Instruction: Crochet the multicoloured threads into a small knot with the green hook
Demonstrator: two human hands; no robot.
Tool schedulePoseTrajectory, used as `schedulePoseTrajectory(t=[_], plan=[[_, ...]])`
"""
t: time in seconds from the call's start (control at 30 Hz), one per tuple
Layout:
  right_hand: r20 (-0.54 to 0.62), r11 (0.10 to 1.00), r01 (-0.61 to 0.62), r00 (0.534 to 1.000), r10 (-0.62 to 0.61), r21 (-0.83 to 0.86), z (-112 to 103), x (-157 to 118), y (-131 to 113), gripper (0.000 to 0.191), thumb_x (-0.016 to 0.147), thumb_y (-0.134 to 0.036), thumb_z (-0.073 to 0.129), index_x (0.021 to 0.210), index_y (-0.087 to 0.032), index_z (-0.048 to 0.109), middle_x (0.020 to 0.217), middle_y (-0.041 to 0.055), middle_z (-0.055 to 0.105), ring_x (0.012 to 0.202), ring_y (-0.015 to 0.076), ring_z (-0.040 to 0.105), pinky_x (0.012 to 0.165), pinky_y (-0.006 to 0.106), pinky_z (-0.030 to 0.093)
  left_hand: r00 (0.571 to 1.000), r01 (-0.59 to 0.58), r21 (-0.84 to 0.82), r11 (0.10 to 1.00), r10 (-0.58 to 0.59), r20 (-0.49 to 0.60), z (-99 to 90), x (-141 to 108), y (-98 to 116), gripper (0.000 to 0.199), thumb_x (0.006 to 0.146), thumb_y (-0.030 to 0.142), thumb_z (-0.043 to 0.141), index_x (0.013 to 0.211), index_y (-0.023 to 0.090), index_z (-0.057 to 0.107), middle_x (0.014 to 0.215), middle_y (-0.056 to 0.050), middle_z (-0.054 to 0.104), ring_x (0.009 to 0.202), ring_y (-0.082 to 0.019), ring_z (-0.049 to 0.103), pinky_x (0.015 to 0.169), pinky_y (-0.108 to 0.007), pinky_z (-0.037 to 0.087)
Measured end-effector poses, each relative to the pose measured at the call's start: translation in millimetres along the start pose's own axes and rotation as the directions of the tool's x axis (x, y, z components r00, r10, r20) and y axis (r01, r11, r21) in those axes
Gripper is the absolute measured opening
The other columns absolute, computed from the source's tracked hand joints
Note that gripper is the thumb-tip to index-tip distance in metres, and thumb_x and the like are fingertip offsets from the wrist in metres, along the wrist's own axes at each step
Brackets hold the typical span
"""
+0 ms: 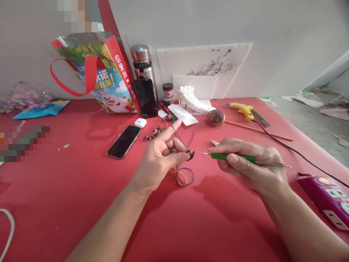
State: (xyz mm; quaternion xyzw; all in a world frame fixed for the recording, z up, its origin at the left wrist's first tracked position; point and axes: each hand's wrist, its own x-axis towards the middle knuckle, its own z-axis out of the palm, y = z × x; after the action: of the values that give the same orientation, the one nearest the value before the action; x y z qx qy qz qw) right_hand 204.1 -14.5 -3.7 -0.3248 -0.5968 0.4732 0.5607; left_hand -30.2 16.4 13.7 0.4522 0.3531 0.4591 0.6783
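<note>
Between thumb and fingers, my left hand (163, 149) pinches a small dark multicoloured crochet piece (190, 155). A strand of yarn runs over its raised index finger. My right hand (251, 160) grips a crochet hook (233, 157) by its green handle, and the hook's metal tip reaches the crochet piece. Loose orange and dark yarn loops (183, 177) hang below the left hand. Beyond the hands lies a multicoloured yarn ball (215, 118). The silver tips of a tool (214, 142) show beside my right hand, the rest of it hidden.
On the red table (89, 203) are a phone (124, 142), a white earbud case (140, 123), a gift bag (109, 80), a steel flask (141, 60), an upright phone (146, 97), a jar (168, 94), a yellow glue gun (242, 109), and a purple power strip (327, 200).
</note>
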Motion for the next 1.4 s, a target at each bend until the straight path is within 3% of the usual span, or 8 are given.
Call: schedulePoseTrajectory(t=[0.23, 0.5, 0.6, 0.8, 1.0, 1.17, 1.27, 1.4], plan=[[0.032, 0.998, -0.022, 0.999, 0.019, 0.065, -1, 5, -5, 0.02, 0.095, -0.038, 0.085, 0.104, -0.021, 0.092, 0.067, 0.0034, 0.058, 0.052, 0.0103, 0.045, 0.042, 0.025, 0.032, 0.999, 0.02, -0.005, 1.0, -0.02, 0.041, 1.5, 0, 0, 0.098, 0.073, 0.019, 0.098, 0.162, 0.023, 0.059, 0.075, 0.004, 0.066, 0.067, -0.01, 0.055, 0.06, -0.022, 0.043], [0.113, 0.946, -0.176, 0.982, 0.15, 0.271, -1, 8, 0, 0.019, 0.093, -0.038, 0.086, 0.102, -0.022, 0.092, 0.062, 0.0003, 0.055, 0.046, 0.0076, 0.039, 0.041, 0.023, 0.024, 0.997, 0.02, -0.031, 0.999, -0.017, 0.078, 1.2, -3, -3, 0.088, 0.076, 0.016, 0.097, 0.158, 0.027, 0.065, 0.078, 0.003, 0.068, 0.075, -0.01, 0.063, 0.071, -0.021, 0.051], [0.145, 0.874, -0.238, 0.97, 0.194, 0.424, 10, 6, 7, 0.016, 0.094, -0.038, 0.086, 0.103, -0.027, 0.092, 0.061, -0.0003, 0.061, 0.043, 0.0059, 0.034, 0.041, 0.023, 0.028, 0.999, -0.006, -0.049, 0.999, 0.008, 0.038, 7.0, -4, -5, 0.09, 0.076, 0.017, 0.098, 0.158, 0.027, 0.064, 0.08, 0.003, 0.071, 0.08, -0.011, 0.067, 0.08, -0.022, 0.056], [0.014, 0.757, -0.243, 0.955, 0.295, 0.607, 43, 2, 13, 0.018, 0.09, -0.035, 0.088, 0.102, -0.022, 0.091, 0.069, -0.0011, 0.062, 0.043, 0.0012, 0.028, 0.043, 0.022, 0.03, 0.988, -0.097, -0.062, 0.993, 0.089, -0.129, 18.9, -8, -10, 0.089, 0.074, 0.018, 0.098, 0.156, 0.028, 0.066, 0.077, 0.006, 0.07, 0.077, -0.009, 0.069, 0.079, -0.019, 0.058], [-0.02, 0.718, -0.275, 0.928, 0.373, 0.639, 51, 1, 12, 0.018, 0.092, -0.033, 0.083, 0.102, -0.021, 0.091, 0.072, 0.0002, 0.062, 0.047, 0.0022, 0.023, 0.045, 0.023, 0.033, 0.97, -0.166, -0.022, 0.986, 0.16, -0.185, 17.3, -5, -14, 0.084, 0.075, 0.017, 0.096, 0.153, 0.026, 0.067, 0.076, 0.006, 0.072, 0.078, -0.01, 0.071, 0.079, -0.02, 0.059], [-0.006, 0.717, -0.274, 0.932, 0.361, 0.641, 49, 1, 15, 0.022, 0.089, -0.033, 0.088, 0.105, -0.02, 0.091, 0.074, -0.0001, 0.063, 0.047, 0.0016, 0.031, 0.047, 0.022, 0.033, 0.973, -0.173, -0.029, 0.984, 0.166, -0.159, 13.5, -4, -16, 0.072, 0.081, 0.022, 0.094, 0.149, 0.027, 0.071, 0.089, 0.002, 0.078, 0.087, -0.012, 0.074, 0.088, -0.024, 0.06], [-0.002, 0.717, -0.273, 0.934, 0.357, 0.641, 49, 1, 15, 0.023, 0.088, -0.034, 0.09, 0.106, -0.019, 0.091, 0.074, -0.0004, 0.064, 0.048, 0.0013, 0.036, 0.047, 0.021, 0.034, 0.969, -0.168, -0.029, 0.985, 0.16, -0.191, 11.8, -3, -15, 0.073, 0.076, 0.02, 0.097, 0.145, 0.027, 0.074, 0.083, 0.004, 0.074, 0.081, -0.01, 0.072, 0.081, -0.021, 0.058], [0.029, 0.745, -0.272, 0.946, 0.322, 0.61, 47, -2, 13, 0.021, 0.091, -0.036, 0.089, 0.107, -0.023, 0.091, 0.073, -0.0008, 0.065, 0.047, 0.003, 0.043, 0.048, 0.023, 0.037, 0.982, -0.084, -0.119, 0.989, 0.063, -0.176, 12.5, -2, -12, 0.078, 0.067, 0.018, 0.101, 0.141, 0.025, 0.076, 0.077, 0.005, 0.072, 0.076, -0.01, 0.071, 0.076, -0.021, 0.058]])
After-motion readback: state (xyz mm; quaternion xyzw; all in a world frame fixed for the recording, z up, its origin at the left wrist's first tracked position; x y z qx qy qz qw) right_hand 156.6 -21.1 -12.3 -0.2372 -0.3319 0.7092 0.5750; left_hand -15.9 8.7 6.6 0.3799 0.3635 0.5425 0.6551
